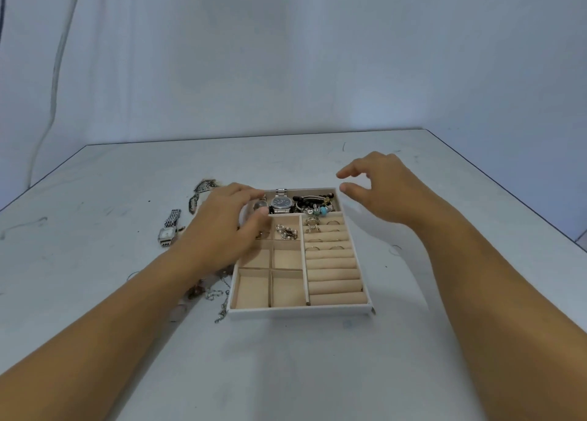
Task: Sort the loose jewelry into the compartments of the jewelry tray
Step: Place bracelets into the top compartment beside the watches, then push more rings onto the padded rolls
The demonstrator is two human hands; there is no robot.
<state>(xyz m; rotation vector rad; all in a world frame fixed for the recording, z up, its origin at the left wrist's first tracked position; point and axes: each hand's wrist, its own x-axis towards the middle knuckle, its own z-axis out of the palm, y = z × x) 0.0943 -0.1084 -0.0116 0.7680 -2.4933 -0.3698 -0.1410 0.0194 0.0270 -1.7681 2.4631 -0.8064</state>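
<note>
The beige jewelry tray (298, 309) lies in the middle of the white table. Its far compartment holds a silver watch (281, 203) and beaded bracelets (317, 205). Several rings (313, 224) sit in the ring rolls on the right, and a pearl cluster (287, 231) lies in a small square compartment. My left hand (219, 227) is over the tray's far left corner, with fingers and thumb closed around a round silver piece (259, 205). My right hand (381, 189) hovers above the far right corner, fingers spread, holding nothing.
Left of the tray, a square-faced silver watch (168, 230) lies on the table, with a patterned band (200, 192) behind it. Thin chains (217, 295) lie tangled by the tray's near left side, partly under my left forearm. The table's back edge (254, 136) meets a pale wall.
</note>
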